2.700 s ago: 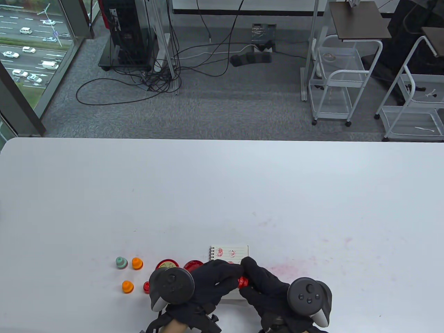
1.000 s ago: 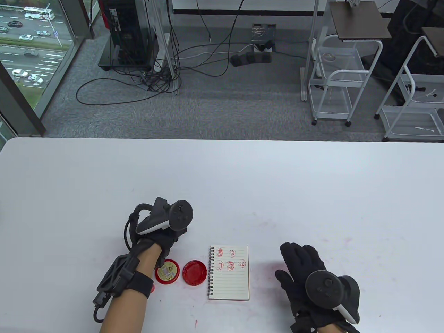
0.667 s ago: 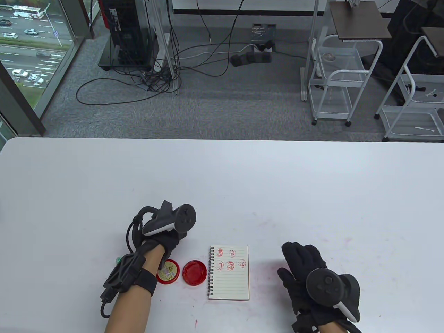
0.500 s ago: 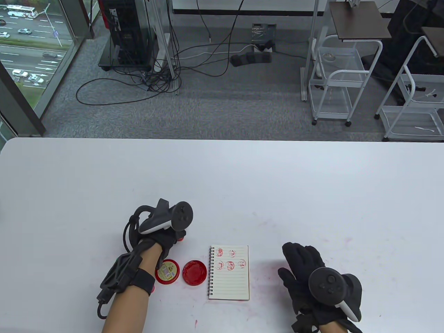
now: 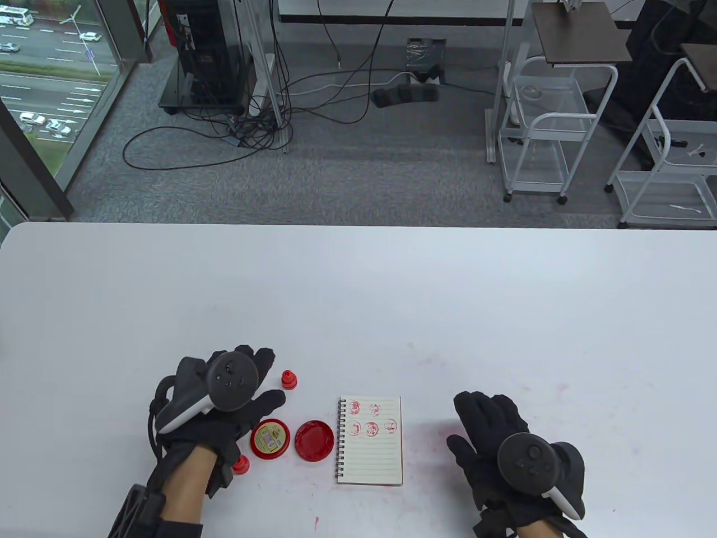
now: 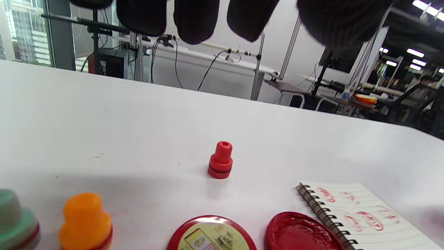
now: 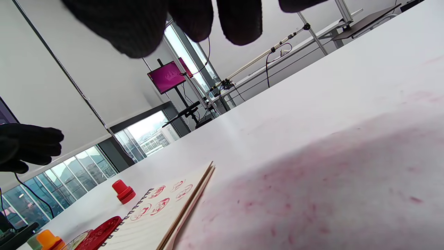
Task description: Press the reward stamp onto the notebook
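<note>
The spiral notebook [image 5: 369,448] lies open near the front edge, with several red prints on its top lines. A small red stamp [image 5: 288,380] stands upright and alone on the table, behind and left of the notebook. My left hand [image 5: 246,386] hovers just left of that stamp with fingers spread, holding nothing. The left wrist view shows the stamp [image 6: 220,160] free, well beyond my fingertips [image 6: 196,21]. My right hand [image 5: 487,426] lies flat and empty on the table right of the notebook. In the right wrist view the notebook [image 7: 163,215] and the stamp [image 7: 123,191] lie to the left.
The open red ink pad [image 5: 314,441] and its yellow-labelled lid [image 5: 270,439] sit left of the notebook. A second red stamp [image 5: 241,464] peeks out beside my left wrist. An orange stamp [image 6: 85,222] and a green one [image 6: 14,225] stand further left. Pink ink smears [image 5: 448,434] stain the table.
My left hand has let go of the red stamp, left it standing behind the ink pad, and drawn back to the left with open fingers. The right hand has stayed flat.
</note>
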